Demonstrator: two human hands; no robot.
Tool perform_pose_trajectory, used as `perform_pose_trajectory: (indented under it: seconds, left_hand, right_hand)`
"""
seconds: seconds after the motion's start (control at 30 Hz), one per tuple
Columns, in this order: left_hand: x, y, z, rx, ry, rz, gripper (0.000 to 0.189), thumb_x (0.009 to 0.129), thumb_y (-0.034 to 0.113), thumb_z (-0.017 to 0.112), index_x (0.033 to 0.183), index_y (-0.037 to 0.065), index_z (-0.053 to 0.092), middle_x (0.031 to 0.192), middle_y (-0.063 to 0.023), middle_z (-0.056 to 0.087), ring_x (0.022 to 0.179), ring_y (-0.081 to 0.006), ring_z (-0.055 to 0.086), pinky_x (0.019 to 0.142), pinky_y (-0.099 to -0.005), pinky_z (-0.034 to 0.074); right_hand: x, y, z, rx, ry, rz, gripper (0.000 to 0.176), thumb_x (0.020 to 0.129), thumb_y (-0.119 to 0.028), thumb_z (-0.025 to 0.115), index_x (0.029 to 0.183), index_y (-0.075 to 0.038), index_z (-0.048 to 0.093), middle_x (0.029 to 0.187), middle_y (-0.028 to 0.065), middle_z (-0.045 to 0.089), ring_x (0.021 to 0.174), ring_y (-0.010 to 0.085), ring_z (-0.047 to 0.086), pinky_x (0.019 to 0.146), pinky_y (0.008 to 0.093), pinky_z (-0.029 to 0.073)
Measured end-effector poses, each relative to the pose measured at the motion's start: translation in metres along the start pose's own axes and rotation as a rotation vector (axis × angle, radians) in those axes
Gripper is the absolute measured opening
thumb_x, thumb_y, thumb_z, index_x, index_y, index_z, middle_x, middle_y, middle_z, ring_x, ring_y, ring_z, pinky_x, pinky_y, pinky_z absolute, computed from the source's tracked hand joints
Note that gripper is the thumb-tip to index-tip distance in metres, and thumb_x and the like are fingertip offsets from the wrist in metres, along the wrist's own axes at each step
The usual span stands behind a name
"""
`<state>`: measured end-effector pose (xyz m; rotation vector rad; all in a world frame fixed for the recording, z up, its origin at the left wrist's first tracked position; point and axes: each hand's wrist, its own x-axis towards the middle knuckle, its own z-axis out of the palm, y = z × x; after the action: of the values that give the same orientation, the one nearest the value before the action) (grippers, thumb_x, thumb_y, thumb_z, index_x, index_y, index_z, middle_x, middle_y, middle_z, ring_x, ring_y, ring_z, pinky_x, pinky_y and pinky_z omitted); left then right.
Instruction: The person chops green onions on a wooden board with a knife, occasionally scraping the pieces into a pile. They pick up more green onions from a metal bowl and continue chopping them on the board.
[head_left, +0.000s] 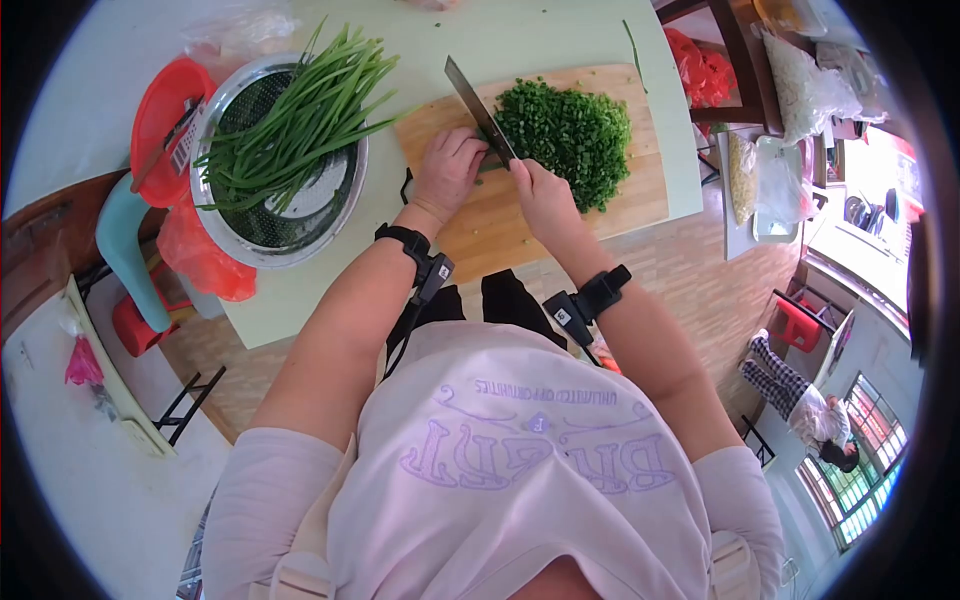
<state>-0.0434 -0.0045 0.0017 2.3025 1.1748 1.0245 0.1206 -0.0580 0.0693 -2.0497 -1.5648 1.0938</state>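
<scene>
My right hand (547, 200) grips the handle of a kitchen knife (478, 108), its wide blade pointing up and to the left across the wooden cutting board (480, 225). Close beside the blade, my left hand (450, 172) is closed with curled fingers, pressing down on a small bunch of green chives (490, 163) that is mostly hidden. A large heap of finely chopped chives (565, 140) lies on the board, right of the blade. Left of the board, long whole chives (310, 115) rest across a metal colander basin (203, 215).
The pale green table (310, 300) bears the board and basin. A red plastic basin (165, 115) and red plastic bag (205, 250) sit at the left. A stray chive (632, 50) lies near the far right edge. Another person (810, 410) is at far right.
</scene>
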Motion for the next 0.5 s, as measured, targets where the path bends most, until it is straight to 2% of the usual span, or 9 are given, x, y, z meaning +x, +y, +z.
perform_pose_trajectory:
  seconds: [0.27,0.5]
  left_hand:
    - [0.004,0.011,-0.011,-0.013,-0.057,-0.034,0.028,0.068,0.012,0.075,0.091,0.007,0.060,0.093,-0.0090,0.055,0.091,-0.0297,0.054,0.082,-0.0402,0.046]
    - [0.000,0.003,-0.002,-0.014,-0.052,-0.032,0.026,0.068,0.007,0.074,0.090,0.008,0.060,0.093,-0.0075,0.056,0.090,-0.0291,0.054,0.082,-0.0401,0.046]
  right_hand:
    - [-0.003,0.001,0.003,-0.029,-0.011,0.031,0.042,0.100,-0.043,0.040,0.099,-0.006,0.059,0.085,0.0262,0.064,0.083,0.0474,0.060,0.073,0.0529,0.049]
    - [0.013,-0.008,0.007,-0.004,0.023,-0.026,0.042,0.100,-0.040,0.040,0.095,-0.003,0.060,0.083,0.0262,0.064,0.082,0.0465,0.061,0.073,0.0522,0.049]
